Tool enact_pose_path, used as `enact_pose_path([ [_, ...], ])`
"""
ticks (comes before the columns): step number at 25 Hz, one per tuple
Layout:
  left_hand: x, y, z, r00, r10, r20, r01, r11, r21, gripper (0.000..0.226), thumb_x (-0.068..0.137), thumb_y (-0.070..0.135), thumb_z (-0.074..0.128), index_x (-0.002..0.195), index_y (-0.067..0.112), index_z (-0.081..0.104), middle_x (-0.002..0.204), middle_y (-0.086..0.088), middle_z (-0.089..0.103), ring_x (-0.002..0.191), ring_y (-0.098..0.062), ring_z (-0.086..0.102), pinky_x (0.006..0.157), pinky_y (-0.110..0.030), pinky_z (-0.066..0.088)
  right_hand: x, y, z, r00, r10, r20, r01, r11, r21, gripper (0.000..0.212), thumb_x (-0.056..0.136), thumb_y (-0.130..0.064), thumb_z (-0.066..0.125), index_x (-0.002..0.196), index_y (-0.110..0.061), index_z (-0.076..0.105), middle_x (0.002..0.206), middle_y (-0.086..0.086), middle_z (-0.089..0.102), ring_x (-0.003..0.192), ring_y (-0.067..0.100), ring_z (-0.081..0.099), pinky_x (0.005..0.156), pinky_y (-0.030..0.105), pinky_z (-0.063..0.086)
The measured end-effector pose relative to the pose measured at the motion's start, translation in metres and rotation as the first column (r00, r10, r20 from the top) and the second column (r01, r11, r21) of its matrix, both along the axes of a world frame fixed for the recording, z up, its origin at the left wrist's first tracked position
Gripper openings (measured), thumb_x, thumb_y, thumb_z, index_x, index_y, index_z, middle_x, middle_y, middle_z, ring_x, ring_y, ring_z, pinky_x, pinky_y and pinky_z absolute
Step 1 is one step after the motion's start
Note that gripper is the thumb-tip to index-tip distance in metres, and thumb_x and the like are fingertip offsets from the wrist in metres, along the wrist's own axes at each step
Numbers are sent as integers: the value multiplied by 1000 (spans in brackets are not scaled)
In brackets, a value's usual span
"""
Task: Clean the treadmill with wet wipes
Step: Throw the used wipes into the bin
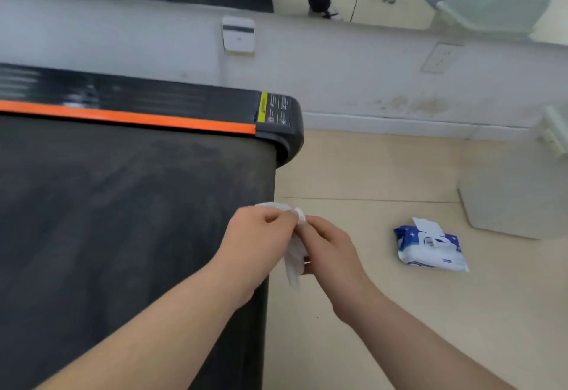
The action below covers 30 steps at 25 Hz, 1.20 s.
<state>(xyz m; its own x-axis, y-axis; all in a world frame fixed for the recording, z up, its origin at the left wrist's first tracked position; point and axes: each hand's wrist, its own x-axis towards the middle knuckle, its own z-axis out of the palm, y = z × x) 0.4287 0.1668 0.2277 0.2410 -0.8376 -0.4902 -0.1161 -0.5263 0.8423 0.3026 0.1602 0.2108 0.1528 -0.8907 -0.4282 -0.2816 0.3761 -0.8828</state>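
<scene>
The treadmill (123,205) fills the left half of the view, with a dark belt, an orange stripe along its far side rail and a black end cap (281,125) bearing a yellow warning sticker. Both my hands meet over the belt's right end edge. My left hand (258,242) and my right hand (329,251) pinch the same white wet wipe (293,262), which hangs crumpled between them. A blue and white pack of wet wipes (430,248) lies on the floor to the right, its flap open with a wipe sticking out.
Beige floor (368,313) lies right of the treadmill. A pale translucent bin (516,202) stands at the far right. Beyond the treadmill runs a grey wall (338,64) with a white box and a socket; above it a mirror reflects my hands and legs.
</scene>
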Motion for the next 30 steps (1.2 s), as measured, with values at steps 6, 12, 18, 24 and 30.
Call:
enact_pose_path([
  [6, -73, -22, -36, 969, 87, 230, -81, 996, -34, 9, 89, 20, 75, 93, 26, 71, 99, 12, 70, 86, -8, 68, 66, -22, 53, -84, -65, -43, 972, 227, 57, -234, 953, 191, 21, 95, -17, 64, 114, -24, 70, 99, 11, 75, 71, 27, 72, 77, 50, 64],
  [12, -180, -75, -27, 953, 58, 297, -53, 998, -26, 13, 87, 26, 79, 93, 23, 68, 87, 1, 77, 84, -21, 76, 76, -42, 62, -173, -132, -43, 979, 75, 190, -116, 970, 213, 24, 81, 9, 54, 93, -3, 71, 86, 16, 73, 71, 26, 70, 66, 36, 62],
  [18, -272, -131, 18, 899, -77, 431, 93, 996, -16, 10, 85, 16, 70, 88, 25, 66, 82, -3, 75, 71, -25, 72, 55, -32, 55, -265, -170, 1, 980, -22, 196, -17, 981, 192, 26, 84, 0, 63, 108, -9, 64, 88, 11, 68, 66, 23, 68, 60, 34, 62],
  [24, -368, -178, 82, 956, -106, 273, 168, 963, -213, 9, 87, 15, 74, 79, 19, 77, 74, 0, 74, 73, -13, 73, 70, -28, 62, -377, -202, 68, 989, 20, 144, -27, 999, 46, 15, 89, -18, 57, 97, -10, 68, 65, 15, 64, 54, 27, 60, 59, 39, 60],
  [30, -465, -219, 121, 914, -400, 66, 403, 874, -270, 40, 91, 3, 64, 104, 39, 73, 103, 22, 72, 93, 9, 63, 77, -8, 49, -476, -239, 107, 914, -385, 131, 398, 912, -98, 14, 87, -18, 69, 100, -16, 66, 93, 13, 73, 69, 25, 70, 66, 41, 64],
])
